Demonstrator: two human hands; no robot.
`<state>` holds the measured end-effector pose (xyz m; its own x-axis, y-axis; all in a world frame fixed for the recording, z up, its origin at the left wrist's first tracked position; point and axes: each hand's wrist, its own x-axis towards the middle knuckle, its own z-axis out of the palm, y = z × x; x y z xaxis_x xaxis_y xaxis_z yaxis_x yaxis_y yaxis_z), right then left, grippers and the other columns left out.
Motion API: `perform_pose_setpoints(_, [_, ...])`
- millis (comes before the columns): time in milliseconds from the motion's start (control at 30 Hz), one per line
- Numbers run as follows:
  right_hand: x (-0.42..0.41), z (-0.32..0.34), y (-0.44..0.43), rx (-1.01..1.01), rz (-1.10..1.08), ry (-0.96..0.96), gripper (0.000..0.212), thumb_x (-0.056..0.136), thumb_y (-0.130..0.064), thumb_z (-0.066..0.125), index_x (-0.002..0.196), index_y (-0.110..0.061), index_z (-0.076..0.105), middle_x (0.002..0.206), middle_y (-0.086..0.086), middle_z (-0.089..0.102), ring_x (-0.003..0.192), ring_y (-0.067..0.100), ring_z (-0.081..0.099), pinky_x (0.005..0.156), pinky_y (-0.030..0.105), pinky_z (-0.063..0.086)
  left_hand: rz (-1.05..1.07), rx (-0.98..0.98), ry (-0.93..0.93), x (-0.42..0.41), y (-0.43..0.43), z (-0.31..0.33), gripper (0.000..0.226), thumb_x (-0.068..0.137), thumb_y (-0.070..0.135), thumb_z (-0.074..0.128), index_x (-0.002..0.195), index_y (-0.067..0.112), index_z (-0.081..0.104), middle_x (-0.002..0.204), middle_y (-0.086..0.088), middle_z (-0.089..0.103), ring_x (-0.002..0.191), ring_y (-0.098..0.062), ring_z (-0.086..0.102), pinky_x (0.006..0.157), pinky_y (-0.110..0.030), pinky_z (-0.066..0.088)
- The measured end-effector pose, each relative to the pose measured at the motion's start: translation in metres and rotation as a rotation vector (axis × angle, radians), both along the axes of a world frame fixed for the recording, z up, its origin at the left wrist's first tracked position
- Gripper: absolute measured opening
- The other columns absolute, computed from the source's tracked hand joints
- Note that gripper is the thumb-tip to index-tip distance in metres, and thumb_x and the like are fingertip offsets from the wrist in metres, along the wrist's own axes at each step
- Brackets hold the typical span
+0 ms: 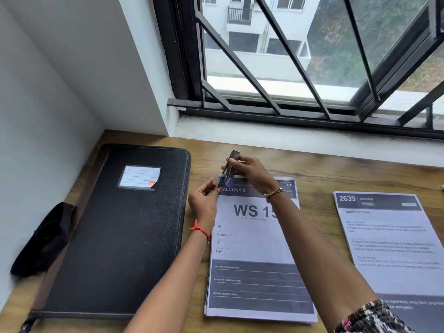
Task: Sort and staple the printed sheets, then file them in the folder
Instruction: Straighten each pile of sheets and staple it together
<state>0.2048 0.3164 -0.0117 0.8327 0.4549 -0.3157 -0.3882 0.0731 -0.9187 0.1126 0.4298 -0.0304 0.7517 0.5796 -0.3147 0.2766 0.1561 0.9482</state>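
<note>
The stapling step is in hand. The right hand has its fingers curled round a slim stapler and holds it tilted, its far end raised and its blue nose down at the top left corner of the stack headed "WS 15". Just beside and below that grip, the left hand pinches the same corner between fingertips and thumb, apparently keeping the sheets together there. Blur hides whether the paper already sits inside the stapler's mouth. As I judge it, the next move calls for the corner to be seated squarely between the stapler's arms, edges flush, and then one firm squeeze while the left hand stops the sheets fanning. The stapler looks like dark, hard metal with a blue plastic tip. The stack is thin matte paper, white with dark printed bands, lying flat on the grained wooden table and running from the grip towards the person. Well to the right of the grip lies a second stack headed "2639 Kitchen", also flat. To the left of the grip, near the pinching hand, the folder lies closed: black, pebbled like leatherette, with rounded stitched corners and a clear label pocket. Beyond it rests a soft black pouch.
</note>
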Motion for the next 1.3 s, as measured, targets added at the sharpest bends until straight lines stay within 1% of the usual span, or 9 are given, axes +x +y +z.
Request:
perform_pose_setpoints(100, [0.004,-0.001,0.004,-0.131,0.052,-0.108,0.018,0.091,-0.011,0.056,0.102,0.004,0.06,0.087,0.012,0.068,0.072,0.013,0.068,0.069,0.022,0.056,-0.012,-0.041,0.007,0.0,0.004,-0.002,0.048,0.077,-0.012,0.065,0.124,-0.006,0.054,0.113,-0.019,0.063,0.09,-0.015,0.06,0.076,-0.013,0.053])
perform_pose_setpoints(267, [0.005,-0.003,0.008,-0.245,0.109,-0.163,0.01,0.09,-0.016,0.058,0.084,-0.009,0.061,0.08,0.007,0.065,0.071,0.016,0.063,0.069,0.026,0.052,-0.031,-0.114,0.02,0.001,0.007,-0.001,0.052,0.077,-0.01,0.067,0.126,-0.006,0.051,0.117,-0.019,0.061,0.087,-0.012,0.06,0.093,-0.034,0.051])
perform_pose_setpoints(400, [0.008,-0.005,0.012,-0.309,0.137,-0.232,0.014,0.09,-0.017,0.06,0.076,-0.012,0.059,0.077,0.006,0.062,0.072,0.02,0.058,0.069,0.029,0.047,-0.068,-0.081,0.041,0.002,0.009,0.001,0.051,0.077,-0.007,0.069,0.125,-0.008,0.051,0.107,-0.017,0.064,0.082,-0.011,0.059,0.086,-0.027,0.053])
perform_pose_setpoints(633, [0.01,-0.011,0.012,-0.336,0.125,-0.269,0.019,0.09,-0.016,0.059,0.072,-0.014,0.054,0.069,0.001,0.055,0.065,0.016,0.052,0.065,0.028,0.043,-0.228,0.038,0.107,0.008,0.013,0.007,0.04,0.075,-0.004,0.071,0.114,0.0,0.064,0.093,-0.01,0.069,0.084,-0.017,0.063,0.087,-0.036,0.054])
perform_pose_setpoints(733, [0.011,-0.014,0.011,-0.327,0.1,-0.27,0.018,0.09,-0.017,0.059,0.074,-0.011,0.055,0.068,0.001,0.054,0.063,0.015,0.05,0.061,0.026,0.041,-0.373,0.012,0.102,0.011,0.012,0.019,0.031,0.079,-0.007,0.061,0.107,0.002,0.068,0.087,-0.003,0.069,0.076,-0.009,0.061,0.074,-0.023,0.053])
perform_pose_setpoints(833, [0.011,-0.016,0.011,-0.323,0.103,-0.279,0.021,0.09,-0.017,0.059,0.07,-0.013,0.054,0.064,-0.001,0.052,0.058,0.01,0.048,0.058,0.024,0.039,-0.467,-0.035,0.14,0.014,0.014,0.027,0.018,0.082,0.005,0.059,0.097,0.001,0.07,0.09,-0.01,0.07,0.076,-0.015,0.063,0.066,-0.016,0.05])
perform_pose_setpoints(967, [0.011,-0.014,0.012,-0.293,0.13,-0.271,0.022,0.09,-0.012,0.058,0.069,-0.011,0.053,0.062,-0.002,0.048,0.056,0.005,0.047,0.056,0.018,0.037,-0.513,0.101,0.17,0.015,0.016,0.024,0.013,0.082,0.02,0.07,0.091,0.011,0.072,0.091,-0.007,0.072,0.088,-0.017,0.066,0.083,-0.029,0.05])
perform_pose_setpoints(1133, [0.01,-0.017,0.015,-0.281,0.127,-0.262,0.025,0.09,-0.009,0.059,0.066,-0.013,0.052,0.061,-0.003,0.047,0.05,-0.004,0.047,0.053,0.012,0.039,-0.462,0.257,0.253,0.024,0.014,0.02,0.008,0.076,0.018,0.075,0.075,0.012,0.071,0.08,-0.01,0.071,0.081,-0.024,0.066,0.078,-0.037,0.051])
perform_pose_setpoints(1300, [0.009,-0.022,0.017,-0.277,0.071,-0.24,0.021,0.087,-0.008,0.061,0.068,-0.011,0.054,0.064,0.0,0.051,0.055,0.003,0.052,0.058,0.017,0.044,-0.43,0.398,0.201,0.016,0.004,0.018,0.014,0.08,0.015,0.071,0.079,0.001,0.071,0.072,-0.009,0.066,0.066,-0.016,0.055,0.056,-0.026,0.037])
